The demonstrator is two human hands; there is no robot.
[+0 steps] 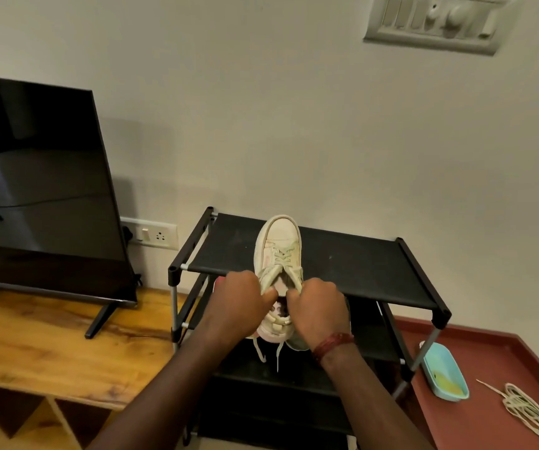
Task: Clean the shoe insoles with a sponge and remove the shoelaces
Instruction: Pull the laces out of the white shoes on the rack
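shoe on rack | left hand, right hand grip it | lace pile right

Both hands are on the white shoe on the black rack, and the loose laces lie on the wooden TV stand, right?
Not quite. The head view shows the left hand and right hand on the white shoe on the black rack, but the loose laces lie on the red surface at the right, beside the blue tray.
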